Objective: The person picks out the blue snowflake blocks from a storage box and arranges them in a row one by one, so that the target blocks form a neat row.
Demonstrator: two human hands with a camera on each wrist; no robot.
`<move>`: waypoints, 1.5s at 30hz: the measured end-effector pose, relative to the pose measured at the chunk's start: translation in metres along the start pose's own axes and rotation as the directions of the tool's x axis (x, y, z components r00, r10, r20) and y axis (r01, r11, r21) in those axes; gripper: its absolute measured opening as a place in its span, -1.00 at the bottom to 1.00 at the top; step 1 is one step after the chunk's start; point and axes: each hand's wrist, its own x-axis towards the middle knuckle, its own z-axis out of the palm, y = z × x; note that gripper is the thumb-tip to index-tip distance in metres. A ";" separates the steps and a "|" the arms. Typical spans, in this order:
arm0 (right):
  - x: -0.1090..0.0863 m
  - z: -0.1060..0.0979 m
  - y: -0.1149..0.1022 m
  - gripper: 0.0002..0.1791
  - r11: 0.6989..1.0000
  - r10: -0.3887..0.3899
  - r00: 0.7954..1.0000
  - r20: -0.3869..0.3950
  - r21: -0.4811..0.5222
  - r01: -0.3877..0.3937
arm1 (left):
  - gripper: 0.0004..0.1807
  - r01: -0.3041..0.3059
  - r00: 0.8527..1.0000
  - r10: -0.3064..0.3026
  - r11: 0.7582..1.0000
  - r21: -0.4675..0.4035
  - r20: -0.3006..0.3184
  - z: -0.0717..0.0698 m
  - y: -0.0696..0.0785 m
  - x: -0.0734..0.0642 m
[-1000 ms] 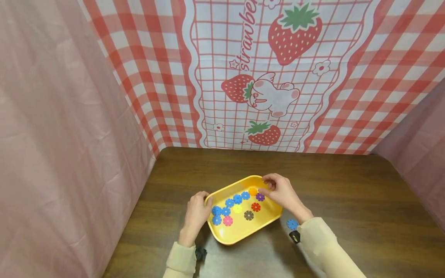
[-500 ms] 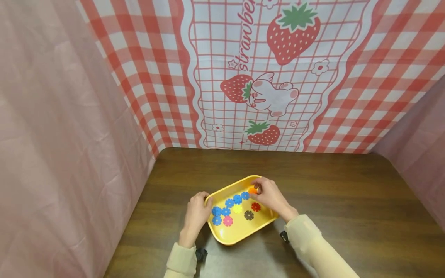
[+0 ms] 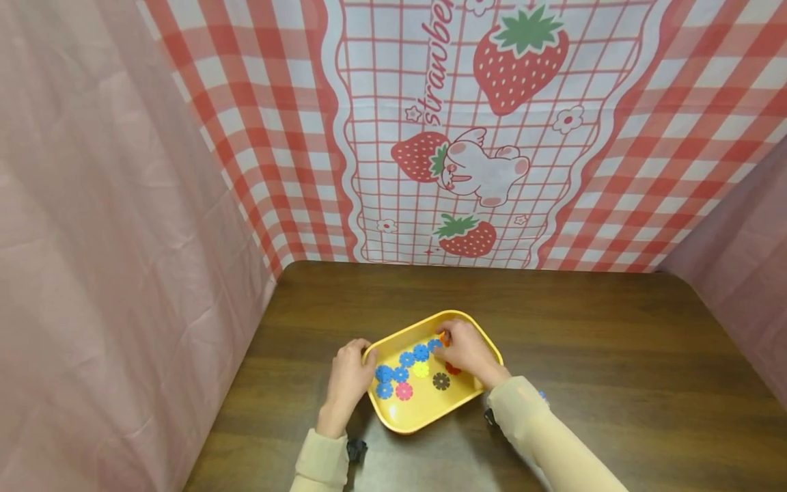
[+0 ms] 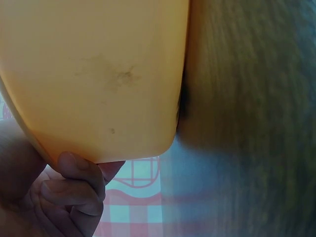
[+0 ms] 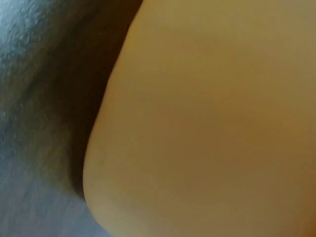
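A yellow plastic tray (image 3: 408, 415) sits at an angle, holding several slotted flower-shaped discs. My left hand (image 3: 350, 376) grips its left rim, and the left wrist view shows curled fingers (image 4: 81, 192) at the tray's corner. Inside the far right end, my right hand (image 3: 466, 350) reaches down with bent fingers around the end blue disc (image 3: 434, 344). Whether they pinch it is unclear. An orange disc (image 3: 445, 338) shows beside these fingers, and a red disc (image 3: 453, 370) is partly covered. In the right wrist view, the tray wall (image 5: 197, 128) hides the fingers.
More blue discs (image 3: 407, 359) run leftward in a row. Pink (image 3: 404, 391), yellow (image 3: 421, 370) and dark brown (image 3: 440, 381) discs lie apart on the tray floor. A loose blue disc (image 3: 542, 395) peeks out past the right sleeve on the wooden table (image 3: 615, 355). Behind hangs a strawberry-print cloth (image 3: 393, 198).
My right hand has left the tray's far right rim and moved left and inward, past the orange disc to the end blue disc. The purple disc is now hidden. My left hand stays put.
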 end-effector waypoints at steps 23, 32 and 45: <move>0.004 0.013 0.000 -0.60 0.989 0.133 0.990 0.039 -0.072 -0.130 | -0.89 -0.004 1.000 0.004 1.000 -0.013 -0.002 0.000 0.000 0.000; 0.005 0.016 0.002 -0.62 0.988 0.142 0.989 0.042 -0.066 -0.139 | -0.89 -0.002 1.000 0.002 1.000 -0.008 -0.003 -0.001 0.001 0.000; 0.002 0.013 0.001 -0.72 0.983 0.157 0.987 0.038 -0.100 -0.153 | -0.88 -0.008 1.000 0.008 1.000 0.000 -0.006 -0.001 0.001 -0.001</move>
